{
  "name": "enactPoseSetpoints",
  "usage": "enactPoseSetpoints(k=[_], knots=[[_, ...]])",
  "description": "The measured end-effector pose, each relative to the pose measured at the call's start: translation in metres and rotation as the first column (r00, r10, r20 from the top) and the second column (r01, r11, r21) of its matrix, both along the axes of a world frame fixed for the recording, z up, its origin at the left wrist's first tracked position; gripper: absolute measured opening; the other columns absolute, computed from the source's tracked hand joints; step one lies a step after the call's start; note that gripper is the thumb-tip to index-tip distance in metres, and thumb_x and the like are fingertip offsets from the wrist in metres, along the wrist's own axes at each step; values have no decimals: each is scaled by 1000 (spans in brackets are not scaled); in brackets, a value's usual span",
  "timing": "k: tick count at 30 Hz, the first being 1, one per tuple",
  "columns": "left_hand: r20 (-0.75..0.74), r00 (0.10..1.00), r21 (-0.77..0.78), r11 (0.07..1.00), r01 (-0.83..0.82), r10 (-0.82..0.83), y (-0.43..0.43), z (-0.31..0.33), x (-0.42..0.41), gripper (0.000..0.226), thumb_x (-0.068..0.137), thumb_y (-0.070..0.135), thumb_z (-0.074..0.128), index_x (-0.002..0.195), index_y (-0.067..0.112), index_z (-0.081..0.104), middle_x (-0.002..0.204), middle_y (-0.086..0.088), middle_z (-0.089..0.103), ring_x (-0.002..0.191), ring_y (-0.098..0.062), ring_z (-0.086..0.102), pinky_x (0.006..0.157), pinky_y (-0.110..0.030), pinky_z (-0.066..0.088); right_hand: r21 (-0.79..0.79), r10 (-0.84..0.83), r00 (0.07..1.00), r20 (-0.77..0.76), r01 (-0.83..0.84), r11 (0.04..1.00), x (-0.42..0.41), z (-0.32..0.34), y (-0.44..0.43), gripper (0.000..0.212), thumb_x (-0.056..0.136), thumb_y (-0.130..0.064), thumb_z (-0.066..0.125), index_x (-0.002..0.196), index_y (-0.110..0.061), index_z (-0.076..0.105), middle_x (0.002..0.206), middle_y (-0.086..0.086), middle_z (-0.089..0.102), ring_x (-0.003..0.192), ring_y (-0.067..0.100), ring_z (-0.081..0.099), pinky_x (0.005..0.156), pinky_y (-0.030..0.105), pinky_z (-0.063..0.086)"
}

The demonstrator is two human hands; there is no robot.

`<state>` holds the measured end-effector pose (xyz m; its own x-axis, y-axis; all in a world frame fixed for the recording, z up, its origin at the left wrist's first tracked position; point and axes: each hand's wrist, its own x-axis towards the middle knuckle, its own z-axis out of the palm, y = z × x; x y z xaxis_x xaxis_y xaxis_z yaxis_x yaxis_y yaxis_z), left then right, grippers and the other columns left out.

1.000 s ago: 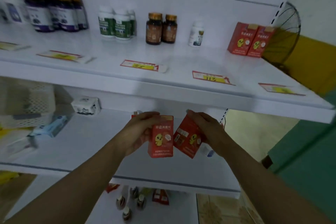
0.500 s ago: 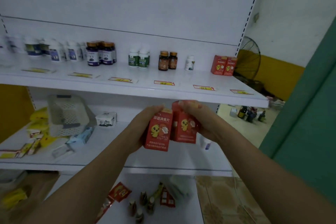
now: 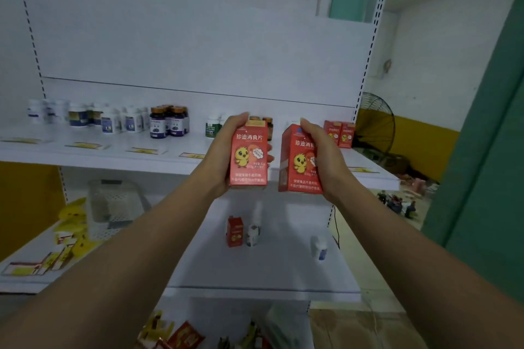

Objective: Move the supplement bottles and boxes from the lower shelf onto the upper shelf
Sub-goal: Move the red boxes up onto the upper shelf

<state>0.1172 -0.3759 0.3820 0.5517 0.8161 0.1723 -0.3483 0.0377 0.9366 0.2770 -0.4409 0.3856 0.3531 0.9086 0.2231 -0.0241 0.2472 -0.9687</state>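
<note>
My left hand [image 3: 219,156] grips a red box with a yellow chick [image 3: 248,160], held upright in front of the upper shelf [image 3: 99,157]. My right hand [image 3: 326,159] grips a second red box [image 3: 297,163] of the same kind beside it. Both boxes are level with the upper shelf's front edge. On the lower shelf [image 3: 255,272] stand a small red box [image 3: 235,231], a white bottle [image 3: 253,234] and another white bottle [image 3: 319,246]. Two red boxes [image 3: 339,133] stand at the upper shelf's right end.
Dark bottles [image 3: 168,125], white bottles [image 3: 110,120] and a green-labelled bottle [image 3: 213,127] line the upper shelf. A white perforated basket [image 3: 114,207] and yellow packets [image 3: 71,221] sit at the lower shelf's left. A fan [image 3: 374,125] stands to the right. Packets lie below.
Both hands have risen with the red boxes from the lower shelf's height to the upper shelf's front edge. The boxes have moved apart and the right one has turned upright.
</note>
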Motion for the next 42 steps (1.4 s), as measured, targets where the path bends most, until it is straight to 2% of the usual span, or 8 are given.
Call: enactPoseSetpoints(k=[5, 13, 17, 22, 24, 28, 35, 42], knots=[[7, 999, 22, 999, 45, -45, -2, 1, 19, 58, 85, 50, 53, 124, 8, 57, 85, -13, 71, 67, -25, 69, 70, -34, 57, -1, -43, 999, 2, 43, 999, 18, 3, -5, 53, 89, -48, 52, 124, -7, 54, 85, 5, 66, 62, 15, 68, 67, 32, 57], [-53, 987, 38, 987, 153, -151, 11, 1, 76, 33, 84, 50, 57, 86, 19, 70, 79, -9, 72, 64, -22, 69, 64, -32, 58, -18, -92, 996, -1, 92, 996, 71, 6, -26, 24, 91, -37, 53, 92, -15, 62, 72, 1, 68, 59, 15, 68, 59, 26, 57], [-122, 957, 58, 961, 272, -264, 13, 1, 124, 22, 86, 32, 60, 97, 13, 65, 76, -5, 75, 61, -17, 71, 60, -29, 60, -41, -201, 968, 148, 209, 977, 123, 4, -29, 43, 85, -47, 59, 103, -9, 67, 91, 7, 73, 83, 21, 71, 77, 33, 56], [-164, 948, 133, 946, 295, -272, 36, 5, 196, 49, 79, 30, 69, 121, 7, 60, 112, -17, 70, 98, -34, 68, 89, -46, 54, -24, -228, 951, 207, 238, 971, 201, 10, -13, 67, 64, -53, 69, 112, -6, 60, 89, 4, 73, 81, 17, 71, 74, 26, 52], [-188, 962, 179, 956, 234, -200, 53, 6, 228, 53, 77, 31, 73, 123, 8, 57, 112, -13, 70, 105, -34, 66, 91, -46, 53, -27, -211, 954, 211, 222, 975, 234, 14, 1, 72, 59, -49, 73, 117, -10, 57, 91, 4, 73, 79, 15, 72, 68, 26, 54], [-213, 977, 233, 971, 60, -9, 89, 9, 286, 56, 69, 24, 78, 119, 7, 57, 103, -8, 72, 88, -22, 71, 64, -25, 58, -28, -156, 973, 172, 163, 986, 296, 17, 42, 64, 66, -35, 78, 121, -12, 53, 99, 8, 71, 78, 17, 72, 65, 29, 57], [-217, 958, 185, 971, -151, 190, 157, 12, 365, 51, 70, 14, 79, 116, 8, 58, 109, -10, 68, 90, -22, 68, 71, -29, 55, -88, -93, 965, 245, 118, 989, 381, 17, 128, 51, 74, -31, 77, 118, -17, 56, 105, 4, 68, 86, 20, 70, 73, 31, 59], [-318, 899, 197, 949, -246, 299, 217, -6, 412, 58, 66, 6, 82, 118, 6, 57, 95, -7, 65, 96, -29, 66, 91, -41, 53, -114, -46, 959, 279, 81, 990, 420, -4, 201, 44, 74, -18, 78, 111, -8, 57, 98, 5, 69, 81, 14, 69, 60, 20, 54]])
